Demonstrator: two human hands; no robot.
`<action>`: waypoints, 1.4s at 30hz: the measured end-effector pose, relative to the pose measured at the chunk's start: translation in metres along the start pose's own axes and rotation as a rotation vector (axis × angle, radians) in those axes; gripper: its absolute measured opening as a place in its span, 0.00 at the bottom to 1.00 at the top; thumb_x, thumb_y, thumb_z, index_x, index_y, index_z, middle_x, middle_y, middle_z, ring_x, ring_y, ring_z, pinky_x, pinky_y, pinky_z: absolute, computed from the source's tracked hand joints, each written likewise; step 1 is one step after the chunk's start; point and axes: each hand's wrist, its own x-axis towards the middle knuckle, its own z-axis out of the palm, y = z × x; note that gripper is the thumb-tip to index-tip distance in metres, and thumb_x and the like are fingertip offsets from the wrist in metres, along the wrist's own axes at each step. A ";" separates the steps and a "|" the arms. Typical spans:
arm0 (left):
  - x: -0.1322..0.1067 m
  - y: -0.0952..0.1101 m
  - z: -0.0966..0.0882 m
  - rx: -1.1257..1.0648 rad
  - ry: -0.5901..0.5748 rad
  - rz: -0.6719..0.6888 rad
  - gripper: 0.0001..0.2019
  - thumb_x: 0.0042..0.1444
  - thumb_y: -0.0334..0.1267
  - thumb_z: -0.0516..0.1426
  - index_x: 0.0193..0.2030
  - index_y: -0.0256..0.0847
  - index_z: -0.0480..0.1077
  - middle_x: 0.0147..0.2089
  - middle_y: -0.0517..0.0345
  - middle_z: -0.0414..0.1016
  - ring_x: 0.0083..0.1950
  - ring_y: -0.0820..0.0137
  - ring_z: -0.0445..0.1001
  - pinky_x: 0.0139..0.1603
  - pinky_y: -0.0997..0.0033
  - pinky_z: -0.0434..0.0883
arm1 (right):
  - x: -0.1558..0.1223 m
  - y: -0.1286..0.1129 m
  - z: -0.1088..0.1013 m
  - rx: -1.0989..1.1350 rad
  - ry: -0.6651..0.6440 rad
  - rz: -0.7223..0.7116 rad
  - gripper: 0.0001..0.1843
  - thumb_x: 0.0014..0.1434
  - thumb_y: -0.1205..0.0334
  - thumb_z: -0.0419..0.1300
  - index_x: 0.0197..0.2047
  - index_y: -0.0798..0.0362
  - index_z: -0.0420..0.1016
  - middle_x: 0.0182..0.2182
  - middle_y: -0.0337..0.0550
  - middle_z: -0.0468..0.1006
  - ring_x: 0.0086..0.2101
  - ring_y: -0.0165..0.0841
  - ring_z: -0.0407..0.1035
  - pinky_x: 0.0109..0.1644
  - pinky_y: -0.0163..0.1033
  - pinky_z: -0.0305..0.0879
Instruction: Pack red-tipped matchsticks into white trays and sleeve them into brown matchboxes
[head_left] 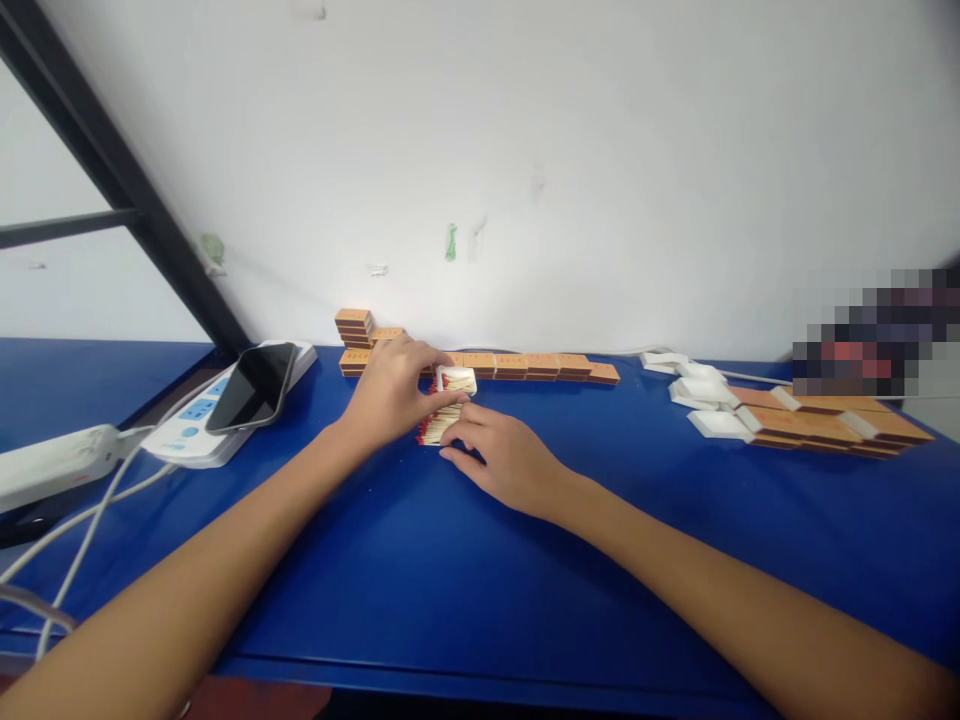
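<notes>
My left hand (397,385) grips a small white matchbox tray (466,376) with its thumb and fingers; pale matches with red heads lie in it. Just in front of the tray is a pile of loose matches (433,432) on the blue table, their heads pointing left. My right hand (506,455) is bent in from the right, its fingers closed on the near end of these matches. Its fingertips partly hide how many it holds. Behind my left hand runs a row of orange matchboxes (510,365), stacked higher at its left end.
Stacked orange matchboxes (817,425) and several white trays (701,390) lie at the right. A phone (253,388) rests on a white power strip (196,442) at the left, beside white cables (97,520). The white wall (570,180) bounds the blue table (420,590) behind.
</notes>
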 end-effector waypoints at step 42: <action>0.000 0.000 -0.001 0.062 -0.001 0.038 0.14 0.58 0.46 0.69 0.45 0.41 0.78 0.37 0.54 0.80 0.43 0.59 0.72 0.46 0.59 0.62 | -0.004 -0.013 0.003 -0.001 0.028 0.066 0.05 0.67 0.69 0.61 0.37 0.53 0.72 0.39 0.42 0.75 0.36 0.33 0.69 0.41 0.40 0.62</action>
